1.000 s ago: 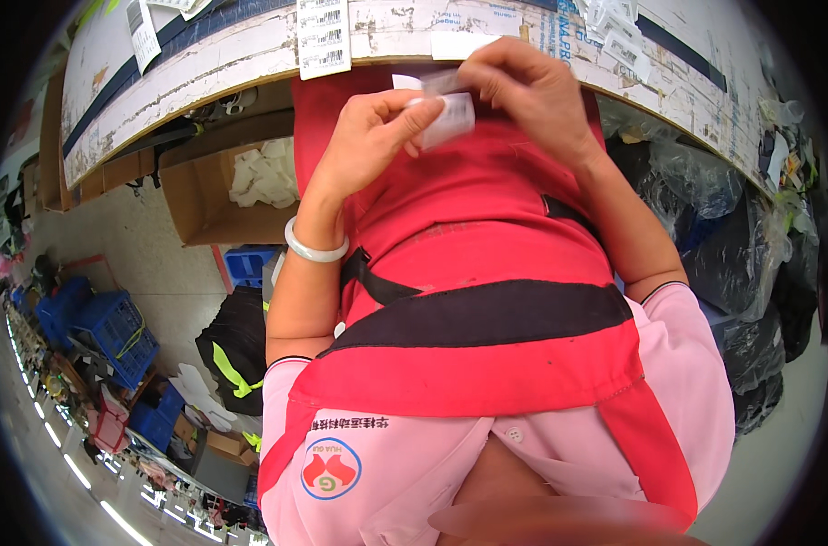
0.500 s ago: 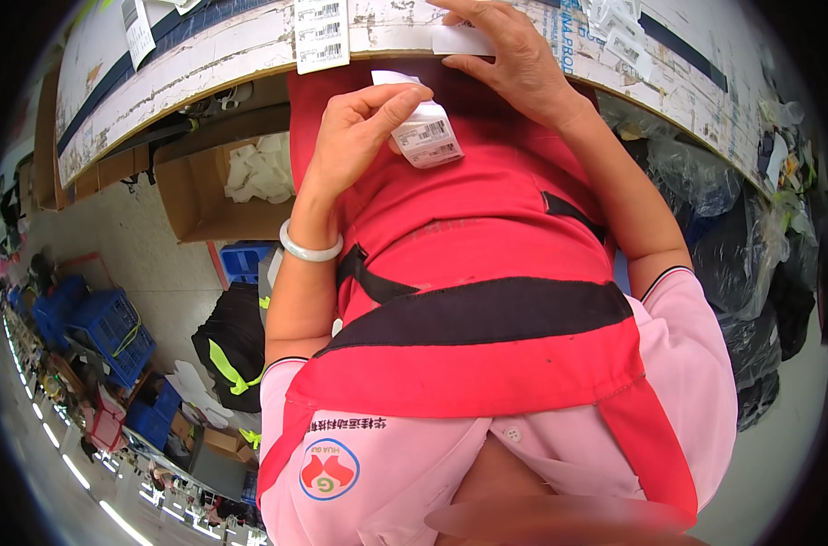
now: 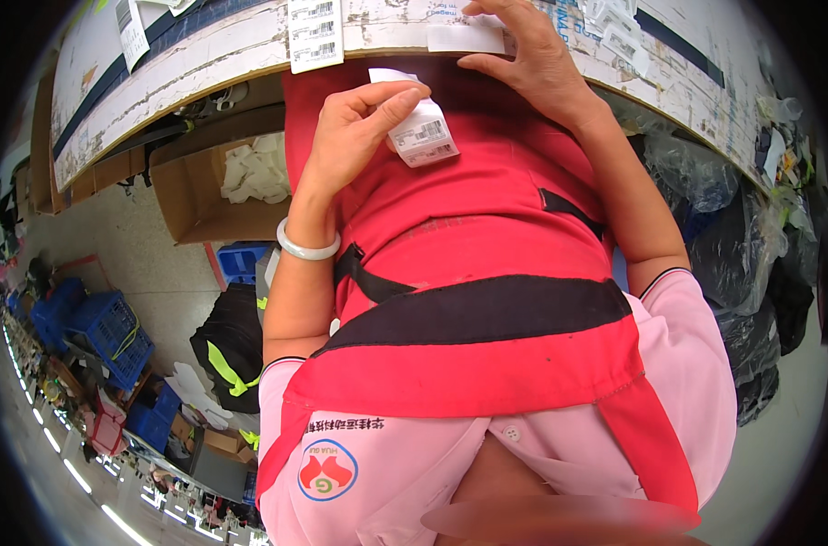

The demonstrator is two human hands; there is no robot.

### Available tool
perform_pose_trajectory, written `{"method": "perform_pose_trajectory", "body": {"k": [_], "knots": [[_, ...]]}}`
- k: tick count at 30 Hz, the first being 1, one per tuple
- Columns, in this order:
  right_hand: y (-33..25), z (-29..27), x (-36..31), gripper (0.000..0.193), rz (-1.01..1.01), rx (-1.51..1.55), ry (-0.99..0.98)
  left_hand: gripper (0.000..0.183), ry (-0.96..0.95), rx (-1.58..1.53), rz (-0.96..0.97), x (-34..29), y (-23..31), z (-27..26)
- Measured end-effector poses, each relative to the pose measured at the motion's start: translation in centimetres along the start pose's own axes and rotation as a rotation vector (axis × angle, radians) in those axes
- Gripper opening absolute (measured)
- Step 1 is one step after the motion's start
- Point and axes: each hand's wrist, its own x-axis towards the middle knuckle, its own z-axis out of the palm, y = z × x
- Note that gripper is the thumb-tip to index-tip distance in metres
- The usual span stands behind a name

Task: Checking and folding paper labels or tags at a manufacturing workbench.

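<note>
White paper label strip, narrow, slightly curled, printed with barcodes [image 3: 423,136]: held over the bright red cloth apron [image 3: 487,246], just off the table's near edge. Left hand [image 3: 357,125]: thumb and forefinger closed in a pinch on the strip's upper part, one corner jutting above the grip, the printed end hanging free. Right hand [image 3: 539,71]: thumb and forefinger spread wide, nothing seen between them; they straddle the right end of a blank white rectangular paper piece [image 3: 455,38] on the scuffed white tabletop [image 3: 223,50]. Contact with it: cannot tell. Handling, my judgement: thin paper should crease easily, so a light pinch clear of the barcodes suits the strip; a fingertip at the edge suits the blank piece. Farther left, a white barcode label sheet [image 3: 315,36] overhangs the edge; below, an open brown cardboard box [image 3: 182,205] holds crumpled white scraps [image 3: 254,173].
</note>
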Motion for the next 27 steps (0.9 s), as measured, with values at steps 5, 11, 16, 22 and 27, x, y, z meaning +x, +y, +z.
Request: {"method": "perform_pose_trajectory", "body": {"k": [5, 11, 16, 22, 27], "knots": [[1.3, -0.2, -1.1, 0.073, 0.042, -0.061, -0.015, 0.024, -0.021, -0.003, -0.015, 0.2, -0.1, 0.3], [0.8, 0.1, -1.3, 0.069, 0.028, -0.089, 0.041, 0.024, -0.018, 0.001, -0.034, 0.0, 0.0, 0.3], [2.5, 1.3, -1.2, 0.065, -0.248, 0.121, 0.251, 0.023, -0.032, -0.013, -0.037, 0.1, 0.2, 0.5], [-0.4, 1.2, -0.9, 0.064, -0.013, -0.173, 0.084, 0.023, -0.029, -0.019, -0.043, 0.0, -0.1, 0.4], [-1.5, 2.7, 0.1, 0.062, 0.013, -0.162, 0.057, 0.023, -0.035, -0.035, -0.034, -0.1, -0.3, 0.5]]}}
